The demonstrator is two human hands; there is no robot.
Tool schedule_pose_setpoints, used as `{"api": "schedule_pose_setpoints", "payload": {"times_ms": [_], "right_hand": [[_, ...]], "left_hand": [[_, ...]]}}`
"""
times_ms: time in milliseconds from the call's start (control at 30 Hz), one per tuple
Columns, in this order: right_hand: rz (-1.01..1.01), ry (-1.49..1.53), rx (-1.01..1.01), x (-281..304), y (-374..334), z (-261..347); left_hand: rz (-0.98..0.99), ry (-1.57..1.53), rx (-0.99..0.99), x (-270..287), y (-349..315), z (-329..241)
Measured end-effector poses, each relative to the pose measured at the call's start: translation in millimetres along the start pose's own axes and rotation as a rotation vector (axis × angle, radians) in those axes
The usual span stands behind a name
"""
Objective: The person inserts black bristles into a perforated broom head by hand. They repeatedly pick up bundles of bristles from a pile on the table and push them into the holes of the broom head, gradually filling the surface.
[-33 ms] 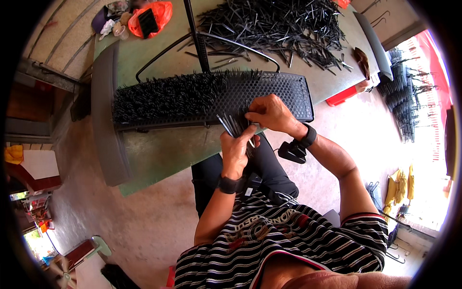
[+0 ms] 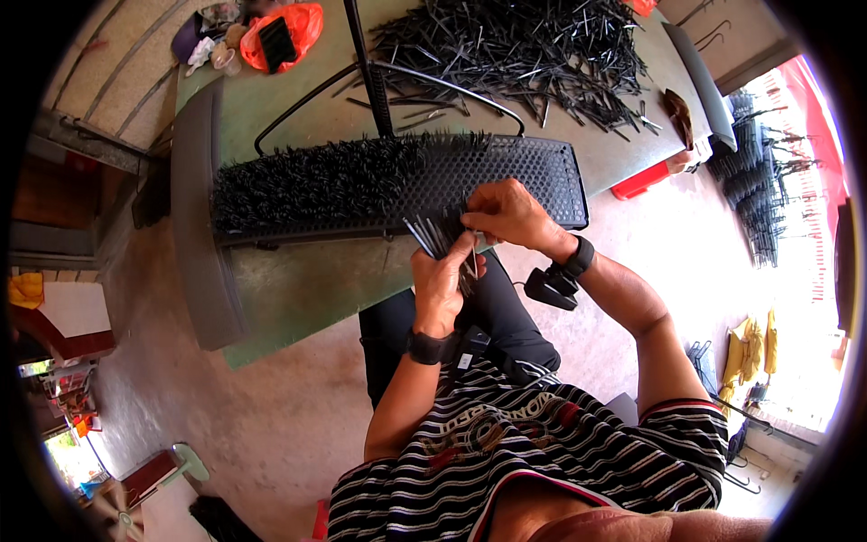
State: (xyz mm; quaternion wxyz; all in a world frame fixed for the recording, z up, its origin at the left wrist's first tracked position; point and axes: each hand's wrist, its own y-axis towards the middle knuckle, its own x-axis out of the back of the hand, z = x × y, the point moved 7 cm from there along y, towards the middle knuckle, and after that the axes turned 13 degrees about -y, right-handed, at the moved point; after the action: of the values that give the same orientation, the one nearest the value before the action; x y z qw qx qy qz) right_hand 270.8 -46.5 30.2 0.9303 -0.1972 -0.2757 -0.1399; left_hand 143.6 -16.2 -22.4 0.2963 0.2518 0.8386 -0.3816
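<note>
From here, the left hand [image 2: 441,275] clutches a bunch of black strips [image 2: 428,234]; the right hand [image 2: 510,214] pinches (on what, can't tell) by the holey board [image 2: 533,172] on the table [image 2: 298,312]. Looks like mid-threading; next wants neat aim.

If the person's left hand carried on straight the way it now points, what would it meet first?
Most likely the fingertips of the right hand, just ahead of the left hand's thumb, with the black board beyond. Depth is unclear, so the held strips might touch the board first.
</note>
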Motion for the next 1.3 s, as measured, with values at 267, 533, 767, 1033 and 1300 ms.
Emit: {"api": "schedule_pose_setpoints", "payload": {"times_ms": [267, 533, 767, 1033, 1300], "right_hand": [[0.026, 0.36, -0.062, -0.2, -3.6, -11.5], [-0.18, 0.297, -0.008, 24.4, -7.6, -19.4], [-0.719, -0.072, 0.248, 103.6, 0.4, 2.5], [-0.717, -0.209, 0.33, 103.9, 26.6, -10.2], [-0.694, -0.225, 0.318, 98.1, 34.0, -13.0]], "left_hand": [[0.015, -0.036, -0.057, -6.1, -0.6, -6.1], [-0.01, -0.091, -0.056, -7.4, 0.3, -2.6], [-0.003, -0.074, -0.014, -9.2, 1.1, -4.2], [-0.046, -0.068, -0.022, -5.3, 3.8, -3.6], [-0.018, -0.052, -0.021, -4.4, 4.3, -5.4]]}}
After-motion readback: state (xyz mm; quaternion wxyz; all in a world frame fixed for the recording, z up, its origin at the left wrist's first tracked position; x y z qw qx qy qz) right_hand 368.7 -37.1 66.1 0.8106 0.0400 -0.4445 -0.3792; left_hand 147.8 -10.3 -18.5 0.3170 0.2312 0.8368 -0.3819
